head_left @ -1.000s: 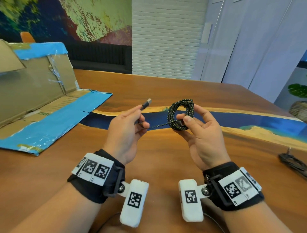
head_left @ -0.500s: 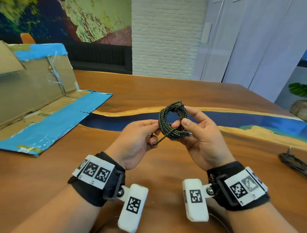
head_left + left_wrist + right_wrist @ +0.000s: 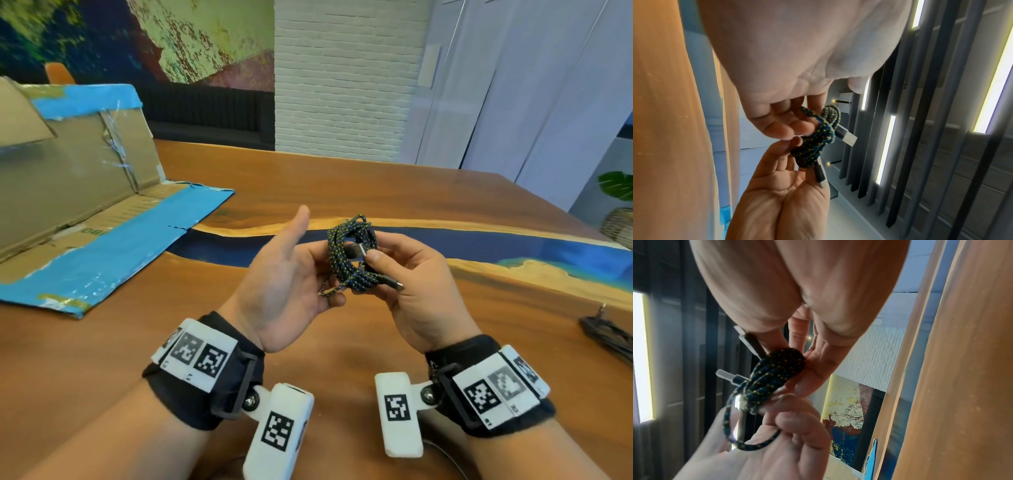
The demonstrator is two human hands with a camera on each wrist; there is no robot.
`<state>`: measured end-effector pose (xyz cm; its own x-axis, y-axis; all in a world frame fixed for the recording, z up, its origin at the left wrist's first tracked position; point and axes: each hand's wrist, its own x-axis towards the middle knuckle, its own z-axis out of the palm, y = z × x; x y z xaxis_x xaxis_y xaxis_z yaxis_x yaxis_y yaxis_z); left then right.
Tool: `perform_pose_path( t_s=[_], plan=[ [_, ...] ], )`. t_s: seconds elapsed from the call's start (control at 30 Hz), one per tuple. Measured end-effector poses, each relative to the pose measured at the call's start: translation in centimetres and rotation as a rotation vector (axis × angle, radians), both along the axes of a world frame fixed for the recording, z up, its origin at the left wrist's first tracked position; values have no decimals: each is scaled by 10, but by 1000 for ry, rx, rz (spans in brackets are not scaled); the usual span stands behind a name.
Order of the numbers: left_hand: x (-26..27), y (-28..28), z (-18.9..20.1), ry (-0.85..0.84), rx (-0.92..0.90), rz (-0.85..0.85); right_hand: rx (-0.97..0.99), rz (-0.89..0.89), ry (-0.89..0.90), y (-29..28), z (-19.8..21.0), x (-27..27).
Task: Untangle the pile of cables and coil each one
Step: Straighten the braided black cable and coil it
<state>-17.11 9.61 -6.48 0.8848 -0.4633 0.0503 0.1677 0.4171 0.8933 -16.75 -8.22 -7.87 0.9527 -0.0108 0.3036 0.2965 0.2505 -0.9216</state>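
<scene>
A dark braided cable (image 3: 346, 260) flecked with yellow is wound into a small coil and held above the table between both hands. My right hand (image 3: 394, 267) pinches the coil, thumb on the front beside a USB plug (image 3: 354, 250). The second plug (image 3: 390, 282) pokes out below the thumb. My left hand (image 3: 308, 270) is turned palm up with the thumb raised, and its curled fingers hold a loose strand. The left wrist view shows the cable (image 3: 813, 146) with a silver plug (image 3: 846, 138). A slack loop of the coil (image 3: 777, 368) runs through the left fingers (image 3: 793, 421).
The wooden table (image 3: 342, 178) has a blue resin strip across it. An opened cardboard box (image 3: 85, 192) with blue tape lies at the left. Another black cable (image 3: 609, 335) lies at the right edge of the table.
My left hand brought the free plug end from the left to the coil, then turned palm up with the thumb lifted. The coil is now tighter, with both plugs sticking out.
</scene>
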Motion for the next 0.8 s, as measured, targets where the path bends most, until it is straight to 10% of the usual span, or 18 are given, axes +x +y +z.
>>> perform_pose_path(
  t_s=[0.53, 0.8],
  plan=[
    [5, -20, -15, -104, 267, 435, -179, -81, -26, 6, -7, -1],
    [22, 4, -4, -43, 86, 654, -123, 27, -68, 1, 2, -4]
  ],
)
